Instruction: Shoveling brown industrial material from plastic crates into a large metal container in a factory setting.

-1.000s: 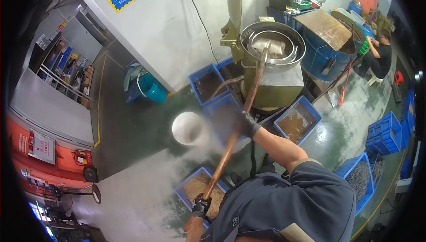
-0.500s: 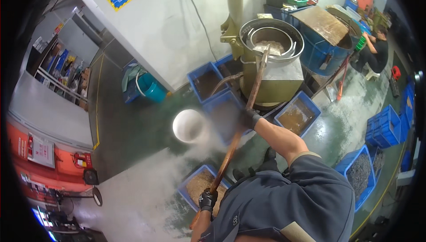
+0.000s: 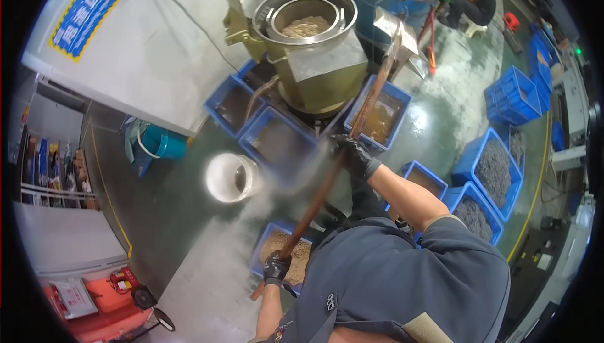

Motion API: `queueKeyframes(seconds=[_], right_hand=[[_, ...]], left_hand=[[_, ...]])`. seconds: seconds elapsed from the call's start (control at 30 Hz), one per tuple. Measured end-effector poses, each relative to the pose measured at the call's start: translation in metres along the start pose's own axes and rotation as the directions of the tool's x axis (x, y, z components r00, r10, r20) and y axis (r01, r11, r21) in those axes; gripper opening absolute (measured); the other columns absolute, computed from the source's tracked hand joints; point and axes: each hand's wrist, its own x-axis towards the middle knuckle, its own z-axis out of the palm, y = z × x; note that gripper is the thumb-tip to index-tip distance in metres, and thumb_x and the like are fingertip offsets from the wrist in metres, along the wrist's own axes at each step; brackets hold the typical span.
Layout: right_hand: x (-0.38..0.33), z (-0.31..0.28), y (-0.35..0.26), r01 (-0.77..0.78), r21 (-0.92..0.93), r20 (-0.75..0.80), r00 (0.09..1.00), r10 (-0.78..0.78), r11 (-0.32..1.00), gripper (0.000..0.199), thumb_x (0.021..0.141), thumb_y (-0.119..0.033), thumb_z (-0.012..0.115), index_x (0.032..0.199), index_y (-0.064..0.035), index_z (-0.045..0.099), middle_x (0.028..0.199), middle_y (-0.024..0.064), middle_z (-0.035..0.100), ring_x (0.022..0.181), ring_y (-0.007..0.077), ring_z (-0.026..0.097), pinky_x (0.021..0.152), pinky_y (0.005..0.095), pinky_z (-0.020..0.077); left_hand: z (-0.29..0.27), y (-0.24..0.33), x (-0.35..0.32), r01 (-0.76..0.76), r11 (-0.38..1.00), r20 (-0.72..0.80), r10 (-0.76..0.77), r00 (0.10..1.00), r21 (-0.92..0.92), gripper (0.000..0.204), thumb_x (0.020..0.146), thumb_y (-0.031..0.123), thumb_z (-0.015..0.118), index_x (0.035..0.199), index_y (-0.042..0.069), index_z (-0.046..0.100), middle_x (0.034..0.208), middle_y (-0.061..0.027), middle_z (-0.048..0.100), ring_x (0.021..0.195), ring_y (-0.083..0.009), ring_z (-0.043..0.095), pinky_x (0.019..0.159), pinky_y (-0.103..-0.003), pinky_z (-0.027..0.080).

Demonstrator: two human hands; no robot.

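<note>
Shovel [image 3: 324,189]: probably stiff, front-heavy; best held wide apart along wooden shaft [image 3: 370,104], clamped in left hand [image 3: 275,267] and right hand [image 3: 358,158].

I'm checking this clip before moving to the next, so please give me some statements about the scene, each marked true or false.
1. The left grip and right grip are both closed around one long brown handle. True.
2. The left grip is nearer the handle's metal blade. False: the right grip is nearer.
3. The round pan holds light brown material. True.
4. The blade lies inside the round pan. False: it is apart, to the pan's right.
5. The teal bucket is right of the white bucket. False: it is on the left.
</note>
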Motion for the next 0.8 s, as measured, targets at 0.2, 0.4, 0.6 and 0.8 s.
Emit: queueKeyframes(seconds=[0.2, 0.4, 0.6, 0.8], right_hand=[[0.037, -0.1, -0.017, -0.03, 0.118, -0.303, 0.951, 0.065, 0.993, 0.009, 0.089, -0.013, 0.056, 0.082, -0.0089, 0.052, 0.07, 0.0087, 0.055, 0.064, 0.0278, 0.059, 0.064, 0.0438, 0.0535], [0.113, -0.205, -0.03, -0.105, 0.246, -0.532, 0.817, 0.225, 0.964, 0.006, 0.089, -0.013, 0.053, 0.084, -0.0093, 0.052, 0.067, 0.0105, 0.053, 0.058, 0.0301, 0.058, 0.056, 0.0466, 0.0517], [0.201, -0.344, -0.116, 0.055, 0.258, -0.782, 0.598, 0.175, 0.964, 0.008, 0.086, -0.006, 0.055, 0.079, -0.0063, 0.051, 0.06, 0.01, 0.051, 0.047, 0.0272, 0.054, 0.042, 0.0417, 0.0462], [0.246, -0.395, -0.135, -0.033, 0.236, -0.726, 0.659, 0.198, 0.971, 0.014, 0.088, -0.008, 0.052, 0.076, -0.0072, 0.056, 0.056, 0.0087, 0.051, 0.045, 0.0261, 0.054, 0.042, 0.0404, 0.0449]], left_hand=[[-0.041, 0.078, 0.023, 0.027, 0.942, 0.114, -0.069, 0.991, 0.335, 0.032, 0.079, 0.044, 0.063, 0.087, 0.014, 0.068, 0.083, -0.0162, 0.069, 0.079, -0.0371, 0.067, 0.07, -0.048, 0.053], [-0.017, 0.194, 0.055, 0.159, 0.842, 0.165, -0.279, 0.946, 0.515, 0.035, 0.079, 0.046, 0.062, 0.095, 0.016, 0.069, 0.088, -0.0184, 0.069, 0.084, -0.0377, 0.067, 0.075, -0.048, 0.053], [0.082, 0.322, 0.144, 0.132, 0.881, 0.335, -0.306, 0.891, 0.454, 0.044, 0.079, 0.046, 0.063, 0.104, 0.01, 0.066, 0.089, -0.0219, 0.069, 0.084, -0.0391, 0.067, 0.074, -0.047, 0.053], [0.145, 0.354, 0.19, 0.158, 0.842, 0.281, -0.341, 0.897, 0.516, 0.045, 0.081, 0.044, 0.063, 0.104, 0.005, 0.065, 0.084, -0.0228, 0.068, 0.08, -0.0393, 0.067, 0.069, -0.048, 0.052]])
